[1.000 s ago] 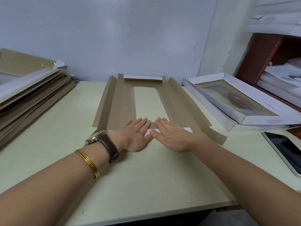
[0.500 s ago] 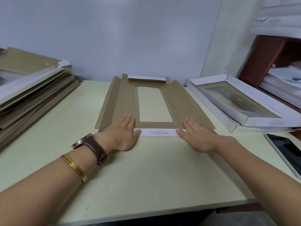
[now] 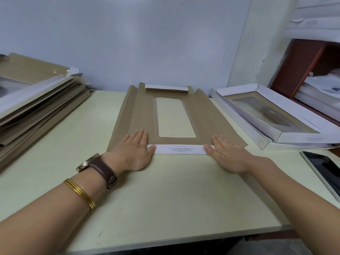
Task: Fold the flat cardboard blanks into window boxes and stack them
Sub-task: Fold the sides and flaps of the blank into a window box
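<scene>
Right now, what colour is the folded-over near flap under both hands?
White with small printed text, on the near flap of the brown blank; head view.

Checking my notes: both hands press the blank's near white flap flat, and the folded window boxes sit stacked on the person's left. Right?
No: the head view shows the folded window boxes stacked on the person's right. The rest holds.

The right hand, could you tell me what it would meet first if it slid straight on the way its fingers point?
Probably the window cutout: the right hand lies flat on the cardboard blank, fingers angled slightly inward, with only bare panel before the window's right edge.
</scene>
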{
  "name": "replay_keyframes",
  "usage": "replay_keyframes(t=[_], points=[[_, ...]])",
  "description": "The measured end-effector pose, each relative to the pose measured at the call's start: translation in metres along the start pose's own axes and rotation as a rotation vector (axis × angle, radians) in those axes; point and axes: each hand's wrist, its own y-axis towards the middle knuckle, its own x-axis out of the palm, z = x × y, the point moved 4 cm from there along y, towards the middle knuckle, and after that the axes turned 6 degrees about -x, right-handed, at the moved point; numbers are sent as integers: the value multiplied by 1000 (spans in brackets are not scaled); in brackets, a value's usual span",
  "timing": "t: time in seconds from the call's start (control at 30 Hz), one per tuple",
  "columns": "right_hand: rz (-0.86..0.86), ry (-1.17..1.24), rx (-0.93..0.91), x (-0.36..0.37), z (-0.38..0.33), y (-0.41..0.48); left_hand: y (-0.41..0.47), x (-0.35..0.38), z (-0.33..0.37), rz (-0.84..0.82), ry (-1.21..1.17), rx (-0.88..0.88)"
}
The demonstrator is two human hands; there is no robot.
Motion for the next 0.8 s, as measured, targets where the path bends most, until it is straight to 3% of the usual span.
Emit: replay_keyframes(t=[0.27,0.4,0.6,0.8], points=[[47,-31,-12,1,-2,-3,4,3,-2,31,-21,-2],[83,-7,-41,-5,-5,-4,0,-4,-1,127,-75,18],[394,304,-158,-29,-12,-26,-29,-31,8,330,-276,128],[504,381,-136,-25,-11,-35,-44,-32,15,387,-378,113]])
